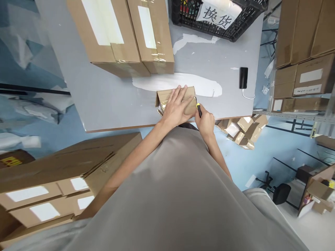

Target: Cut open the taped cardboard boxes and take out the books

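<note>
A small cardboard box [190, 91] with clear tape lies near the front edge of the grey table [117, 104]. My left hand [176, 106] rests flat on top of it, fingers stretched out. At the box's right end, my right hand [205, 122] is closed around a black-and-yellow handled tool [199, 108]. The tool's thin metal tip touches or nearly touches the box's right edge; whether it is a blade or a shaft is too small to tell. The left end of the box has a loose, folded flap.
Two taped cartons [157, 57] stand at the back left of the table. A black plastic crate [206, 26] with a paper label is at the back right. A phone [243, 77] with a white cable lies on the right. Cardboard boxes [246, 130] are piled beyond the front-right edge.
</note>
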A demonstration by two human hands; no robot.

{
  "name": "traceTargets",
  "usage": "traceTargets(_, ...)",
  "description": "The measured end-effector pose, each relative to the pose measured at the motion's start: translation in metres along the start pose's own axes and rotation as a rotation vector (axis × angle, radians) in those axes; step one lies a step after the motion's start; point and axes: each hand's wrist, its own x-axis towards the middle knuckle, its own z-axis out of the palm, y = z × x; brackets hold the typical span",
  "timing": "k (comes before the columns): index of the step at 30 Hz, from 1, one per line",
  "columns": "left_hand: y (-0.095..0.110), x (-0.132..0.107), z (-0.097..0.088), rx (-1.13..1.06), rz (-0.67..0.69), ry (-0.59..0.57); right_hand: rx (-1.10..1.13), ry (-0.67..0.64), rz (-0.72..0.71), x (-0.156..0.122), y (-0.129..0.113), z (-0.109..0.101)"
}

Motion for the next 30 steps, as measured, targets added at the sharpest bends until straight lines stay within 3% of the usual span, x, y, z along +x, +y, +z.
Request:
traceTargets(8,-0.007,0.000,-0.002,-0.020,0.062,-0.037,-0.147,-0.028,0.139,-0.008,-0.036,-0.011)
traceTargets(14,-0.009,0.000,0.001,-0.006,0.081,-0.038,-0.191,-0.039,0.221,-0.013,-0.044,-0.012)
traceTargets(24,-0.015,0.001,0.003,-0.005,0.096,-0.051,-0.164,-0.092,0.288,-0.042,-0.030,-0.011)
traceTargets(27,-0.013,0.001,-0.001,-0.004,0.104,-0.067,-0.095,-0.012,0.254,-0.045,-0.016,-0.012)
traceTargets(30,-0.011,-0.005,-0.016,-0.004,0.083,-0.028,-0.034,0.123,0.267,-0.027,0.013,-0.009)
